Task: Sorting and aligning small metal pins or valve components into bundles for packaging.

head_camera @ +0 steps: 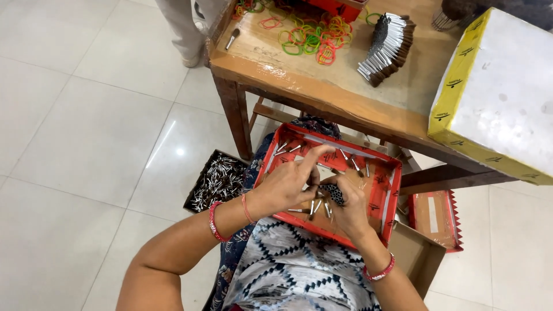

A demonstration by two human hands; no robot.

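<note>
Both hands meet over the red tray [269,151]; right hand [351,207] clasps a tube bundle [332,193], left hand [288,183] pinches one tube just beside it.

Both forearms reached forward from the bottom edge, elbows bent, wrists drawn close together. The left hand [286,185] arched palm-down, its fingers [315,154] curled and its index finger stretched toward the right. The right hand [349,206] sat just beside it, fingers pinched inward, the two hands touching.

Wooden table [345,109] with rubber bands [311,34], stacked tubes [386,49], yellow-edged box [495,92]
</note>
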